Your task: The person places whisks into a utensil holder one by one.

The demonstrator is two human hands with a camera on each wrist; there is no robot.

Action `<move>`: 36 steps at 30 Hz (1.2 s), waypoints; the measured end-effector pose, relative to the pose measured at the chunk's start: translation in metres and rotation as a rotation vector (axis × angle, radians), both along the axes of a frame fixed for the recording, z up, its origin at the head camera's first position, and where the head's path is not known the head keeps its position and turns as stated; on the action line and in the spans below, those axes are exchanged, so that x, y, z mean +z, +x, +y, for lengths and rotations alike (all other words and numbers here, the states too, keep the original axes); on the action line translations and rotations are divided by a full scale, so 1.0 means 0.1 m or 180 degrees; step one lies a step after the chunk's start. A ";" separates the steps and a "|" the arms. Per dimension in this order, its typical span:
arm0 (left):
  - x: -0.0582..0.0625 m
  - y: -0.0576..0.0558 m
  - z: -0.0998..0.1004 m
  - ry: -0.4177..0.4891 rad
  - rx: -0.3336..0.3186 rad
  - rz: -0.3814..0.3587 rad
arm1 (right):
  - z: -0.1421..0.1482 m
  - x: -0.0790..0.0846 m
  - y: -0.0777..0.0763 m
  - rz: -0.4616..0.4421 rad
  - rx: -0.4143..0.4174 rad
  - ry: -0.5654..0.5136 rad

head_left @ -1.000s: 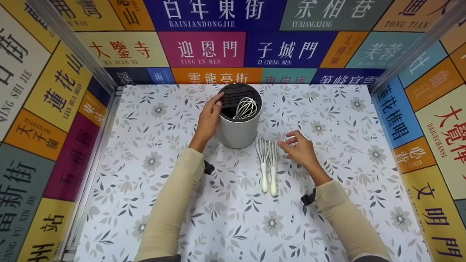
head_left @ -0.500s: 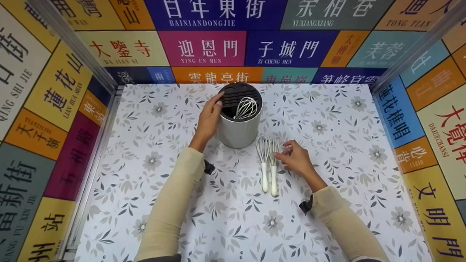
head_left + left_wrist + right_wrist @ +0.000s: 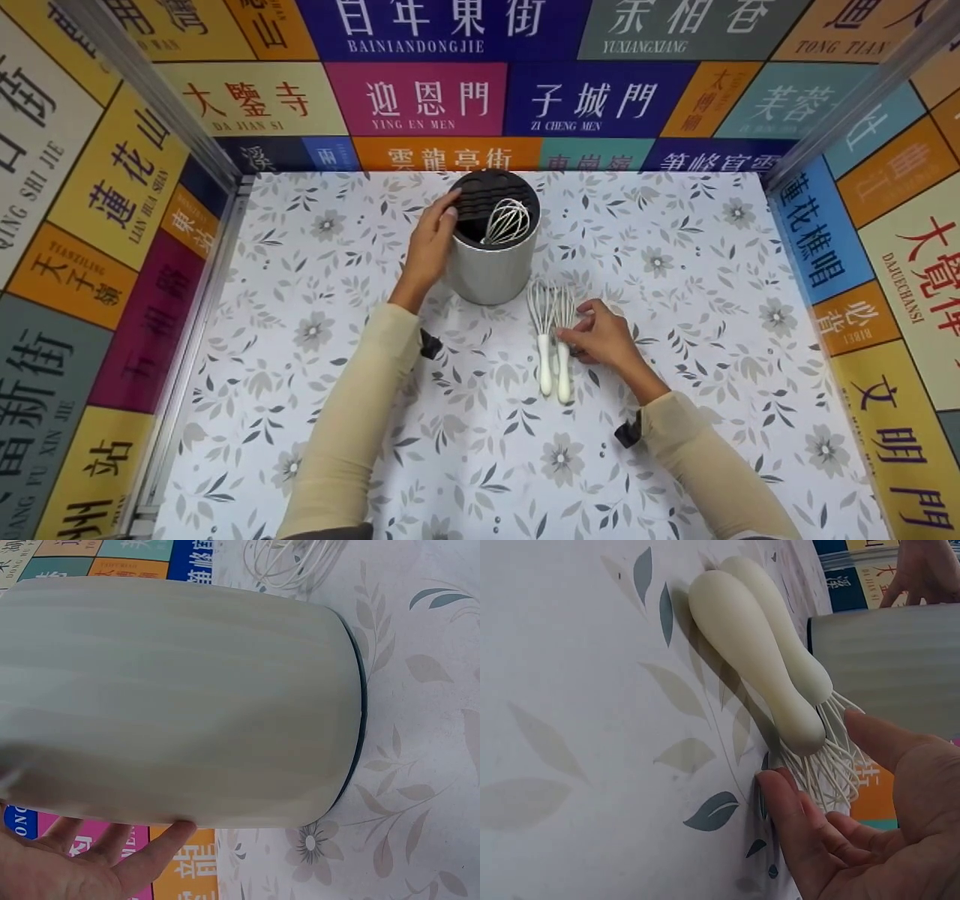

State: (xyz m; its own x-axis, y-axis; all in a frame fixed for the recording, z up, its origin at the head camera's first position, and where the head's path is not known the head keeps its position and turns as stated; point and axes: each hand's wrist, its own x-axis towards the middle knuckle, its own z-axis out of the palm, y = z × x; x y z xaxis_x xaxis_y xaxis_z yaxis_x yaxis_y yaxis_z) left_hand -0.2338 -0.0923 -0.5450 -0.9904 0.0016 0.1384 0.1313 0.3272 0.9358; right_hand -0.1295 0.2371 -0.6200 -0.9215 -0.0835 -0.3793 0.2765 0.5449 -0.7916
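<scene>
A grey cylindrical utensil holder (image 3: 491, 274) with a slotted black top stands at the middle back. One whisk (image 3: 509, 221) sits in it, wire head up. My left hand (image 3: 430, 244) rests against the holder's left side, fingertips at the rim; in the left wrist view its fingers (image 3: 154, 859) lie along the wall. Two white-handled whisks lie side by side on the table, the left whisk (image 3: 544, 364) and the right whisk (image 3: 564, 371). My right hand (image 3: 600, 334) is at the right whisk; thumb and fingers stand apart on either side of its wires (image 3: 821, 776).
A white cloth with grey flowers and leaves covers the table (image 3: 300, 390). Colourful panels with lettering form a back wall (image 3: 420, 101), a left wall (image 3: 90, 300) and a right wall (image 3: 885, 315). Metal posts stand at the back corners.
My right hand has moved toward me along the right whisk, from beside its wire head to near where wires meet handle. My left hand, the holder and the whisks have stayed in place.
</scene>
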 end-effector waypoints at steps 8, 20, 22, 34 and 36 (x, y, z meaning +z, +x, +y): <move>0.00 0.00 0.00 -0.0014 -0.0003 -0.0006 | -0.04 -0.01 0.07 -0.0134 0.0024 0.0044; 0.02 0.02 0.01 0.0004 0.0040 -0.0037 | -0.08 0.00 0.14 -0.0161 0.0117 0.0050; 0.01 0.01 0.01 0.0010 0.0041 -0.0043 | -0.09 0.01 0.14 -0.0160 0.0119 0.0063; -0.01 0.00 0.01 0.0036 0.0039 0.0031 | -0.06 0.05 0.11 -0.0336 0.0008 -0.0091; -0.02 0.00 0.00 0.0038 0.0038 0.0046 | -0.05 0.07 0.10 -0.0358 -0.0021 -0.0120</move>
